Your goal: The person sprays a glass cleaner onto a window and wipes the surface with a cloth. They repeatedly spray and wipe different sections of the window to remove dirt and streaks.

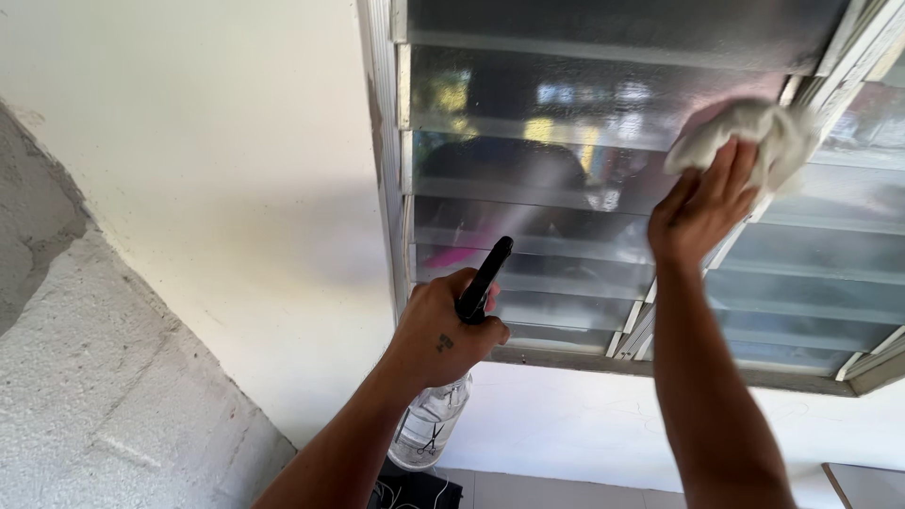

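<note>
Clear plastic spray bottle [429, 424] low, white cloth [745, 132] up on the louvre glass.

Nearest me, my left hand [448, 330] is wrapped tight around the bottle's black trigger head [484, 281], nozzle aimed at the glass louvre window [566, 123]. Farther up, my right hand [702, 207] presses the bunched cloth flat against an upper slat beside the metal frame [388, 188], fingers spread over it.
</note>
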